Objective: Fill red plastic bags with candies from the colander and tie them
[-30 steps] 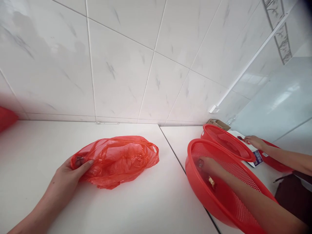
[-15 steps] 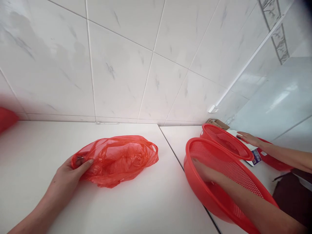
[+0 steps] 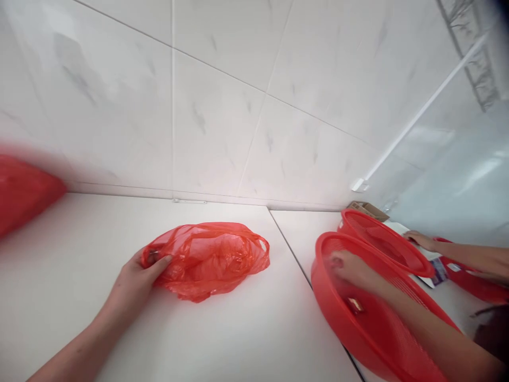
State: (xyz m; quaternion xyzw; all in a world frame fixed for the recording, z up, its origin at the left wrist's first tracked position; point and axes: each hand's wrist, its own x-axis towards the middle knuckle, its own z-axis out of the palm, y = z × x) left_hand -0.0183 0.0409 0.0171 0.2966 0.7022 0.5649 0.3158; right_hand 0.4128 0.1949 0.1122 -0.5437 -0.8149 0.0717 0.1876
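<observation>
My left hand (image 3: pixel 153 268) pinches the rim of a thin red plastic bag (image 3: pixel 214 254) lying on the white table, its mouth spread and facing up. Inside a large red mesh basket (image 3: pixel 324 289) is my right hand (image 3: pixel 350 268), lifted near the far left wall. Its fingers are curled together and blurred; what they hold, if anything, I cannot make out. Below that hand, a small shiny red-and-gold item (image 3: pixel 355 305) lies in the basket. Most of the basket's bottom is hidden by my forearm.
A second red basket (image 3: pixel 350 223) stands behind the first. Another person's hand (image 3: pixel 421 240) reaches past it, near a further red container (image 3: pixel 473 278). A cardboard box (image 3: pixel 368 209) sits against the tiled wall. At far left lies a red bundle (image 3: pixel 27 193).
My right hand has risen from deeper in the basket, and its fingers now show curled. My left hand keeps its hold on the bag. The view has turned slightly left.
</observation>
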